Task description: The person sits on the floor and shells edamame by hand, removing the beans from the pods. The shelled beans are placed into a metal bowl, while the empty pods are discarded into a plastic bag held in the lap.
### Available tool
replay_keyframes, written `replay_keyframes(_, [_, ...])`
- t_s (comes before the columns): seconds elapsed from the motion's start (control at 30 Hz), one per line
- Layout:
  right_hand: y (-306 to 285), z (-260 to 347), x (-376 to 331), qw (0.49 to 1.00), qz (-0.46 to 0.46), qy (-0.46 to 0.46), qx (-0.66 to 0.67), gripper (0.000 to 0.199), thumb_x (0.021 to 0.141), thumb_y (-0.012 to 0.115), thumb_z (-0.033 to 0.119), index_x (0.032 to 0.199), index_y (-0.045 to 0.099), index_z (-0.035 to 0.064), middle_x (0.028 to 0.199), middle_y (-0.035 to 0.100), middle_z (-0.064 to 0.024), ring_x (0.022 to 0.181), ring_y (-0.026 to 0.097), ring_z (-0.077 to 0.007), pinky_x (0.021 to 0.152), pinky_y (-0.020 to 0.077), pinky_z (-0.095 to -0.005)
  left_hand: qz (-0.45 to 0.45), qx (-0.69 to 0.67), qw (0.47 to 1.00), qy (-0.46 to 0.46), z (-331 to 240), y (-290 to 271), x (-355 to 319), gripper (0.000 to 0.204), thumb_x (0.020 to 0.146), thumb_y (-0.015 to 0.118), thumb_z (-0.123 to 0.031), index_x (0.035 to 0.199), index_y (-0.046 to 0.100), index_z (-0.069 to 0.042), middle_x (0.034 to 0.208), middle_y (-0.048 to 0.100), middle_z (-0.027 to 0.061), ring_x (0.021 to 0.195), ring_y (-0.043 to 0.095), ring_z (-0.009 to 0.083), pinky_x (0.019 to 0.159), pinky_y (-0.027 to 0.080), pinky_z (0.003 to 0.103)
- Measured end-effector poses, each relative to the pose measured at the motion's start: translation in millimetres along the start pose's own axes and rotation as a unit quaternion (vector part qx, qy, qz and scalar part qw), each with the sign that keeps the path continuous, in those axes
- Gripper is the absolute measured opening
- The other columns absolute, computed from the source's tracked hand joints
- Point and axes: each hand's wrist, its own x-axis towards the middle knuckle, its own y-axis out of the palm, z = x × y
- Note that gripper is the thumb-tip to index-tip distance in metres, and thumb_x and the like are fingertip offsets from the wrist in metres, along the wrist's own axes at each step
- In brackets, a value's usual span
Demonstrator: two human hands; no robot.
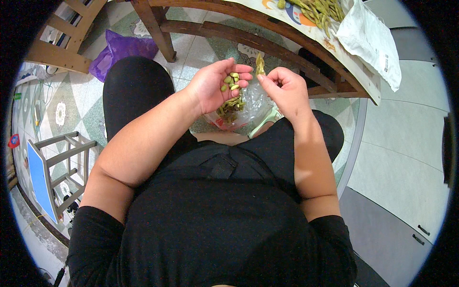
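My left hand (209, 86) is turned palm up and cupped, with several shelled green beans (234, 86) lying in the palm and against the fingers. Just to its right, my right hand (289, 91) pinches a yellowish bean pod (260, 64) between thumb and forefinger. The pod stands roughly upright above the fingertips; whether beans are inside I cannot tell. Below both hands, between my knees, a clear plastic bag (257, 106) sits open with pods or husks (231, 111) in it, partly hidden by my left hand.
More green pods (321, 15) are heaped on the wooden table (229, 36) ahead, beside a white bag (370, 40) hanging over its edge. A purple bag (117, 51) rests on the tiled floor at left, near a blue-topped stool (41, 179) on its side. Pale cabinets (397, 138) line the right.
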Motion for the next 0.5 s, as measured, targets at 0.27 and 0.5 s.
replay_keyframes(0.27, [1.2, -9.5, 2.3, 0.999, 0.018, 0.026, 0.025, 0.024, 0.076, 0.060, 0.026, 0.069, 0.057, 0.0035, 0.056, 0.050, 0.0017, 0.052, 0.042, -0.0047, 0.047, 0.0357, -0.0209, -0.031, 0.012, 0.999, -0.010, -0.6, 5.0, -3.6, 0.025, 0.082, 0.051, -0.030, 0.076, 0.051, -0.006, 0.063, 0.045, -0.0015, 0.051, 0.039, 0.0092, 0.044, 0.031, 0.021])
replay_keyframes(0.5, [11.5, 1.4, -2.3, 0.979, 0.100, 0.030, 0.173, 0.023, 0.085, 0.046, 0.023, 0.080, 0.056, 0.0022, 0.062, 0.053, -0.0004, 0.053, 0.046, -0.0052, 0.049, 0.0378, -0.0187, -0.019, 0.464, 0.876, 0.134, 26.6, -29.0, 22.2, 0.029, 0.065, 0.064, -0.034, 0.075, 0.052, -0.009, 0.067, 0.051, 0.0018, 0.060, 0.045, 0.0142, 0.054, 0.037, 0.029])
